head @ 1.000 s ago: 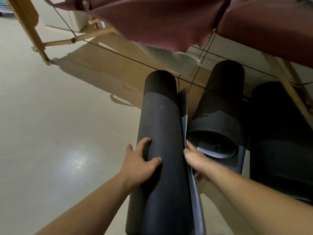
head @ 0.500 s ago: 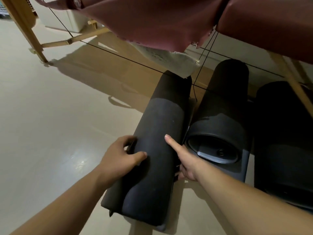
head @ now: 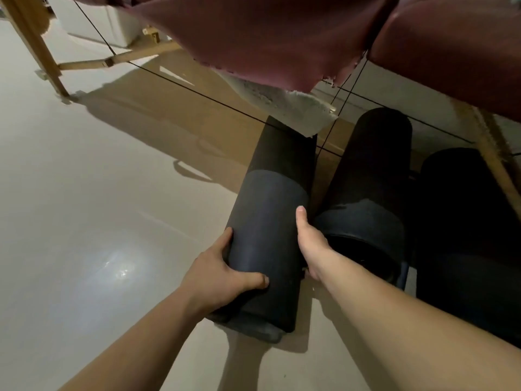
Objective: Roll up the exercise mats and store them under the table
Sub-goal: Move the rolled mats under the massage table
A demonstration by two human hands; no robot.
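Note:
A dark rolled exercise mat (head: 270,210) lies lengthwise on the floor, its far end under the maroon padded table (head: 282,38). My left hand (head: 222,275) grips its near left side, thumb laid across the top. My right hand (head: 310,244) holds its right side, thumb up along the roll, fingers hidden between this mat and the one beside it. A second rolled mat (head: 372,179) lies just to the right, its open end facing me. A third dark roll (head: 465,235) lies further right in shadow.
The table's wooden legs (head: 36,49) stand at far left and at right (head: 496,165), braced by thin black cables (head: 197,90) that cross above the mats. A torn flap of maroon cover and white padding (head: 296,108) hangs over the first mat's far end. Bare glossy floor (head: 98,221) spreads left.
The mat has slid further under the table and straightened beside the second roll. Its loose edge is now wound in. My left hand moved down its side; my right thumb now lies along it.

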